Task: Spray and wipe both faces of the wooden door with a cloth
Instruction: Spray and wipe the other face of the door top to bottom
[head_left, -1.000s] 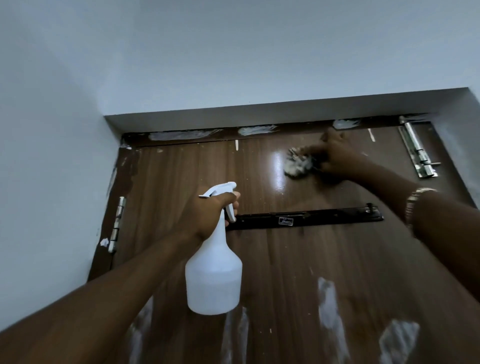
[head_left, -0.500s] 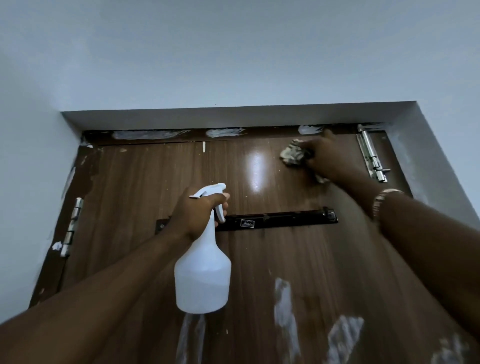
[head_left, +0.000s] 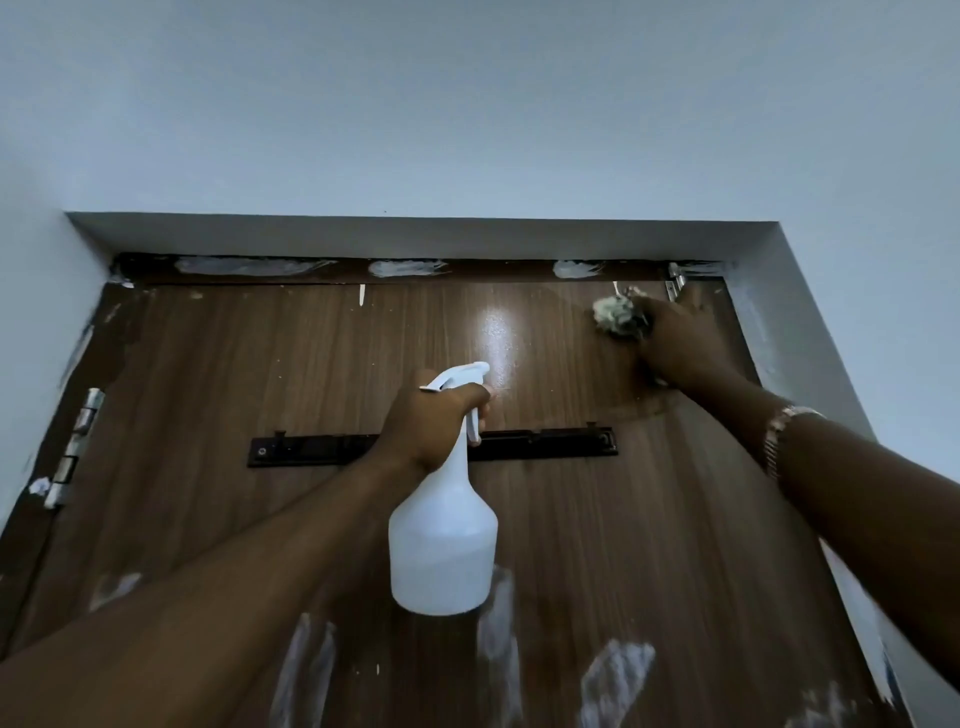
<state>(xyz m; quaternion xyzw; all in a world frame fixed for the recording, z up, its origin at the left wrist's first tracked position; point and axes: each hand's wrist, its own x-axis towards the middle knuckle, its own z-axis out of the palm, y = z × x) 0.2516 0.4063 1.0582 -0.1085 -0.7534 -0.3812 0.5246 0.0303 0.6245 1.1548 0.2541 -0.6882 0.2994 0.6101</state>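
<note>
The brown wooden door (head_left: 270, 374) fills the lower view, seen from below, with white paint smears on it. My left hand (head_left: 431, 421) grips the neck of a white spray bottle (head_left: 444, 540), a finger over its trigger, nozzle pointing at the door's upper middle. My right hand (head_left: 680, 338) holds a crumpled pale cloth (head_left: 615, 317) pressed against the door's top right corner. A shiny wet patch (head_left: 496, 332) glints left of the cloth.
A black bar fitting (head_left: 550, 444) runs across the door behind the bottle. A metal bolt (head_left: 675, 283) sits at the top right corner, hinges (head_left: 78, 441) on the left edge. White walls (head_left: 467, 130) and the frame's recess surround the door.
My right hand has slid the cloth to the right along the door's top, from the upper middle to the corner by the bolt. The left hand keeps the bottle raised.
</note>
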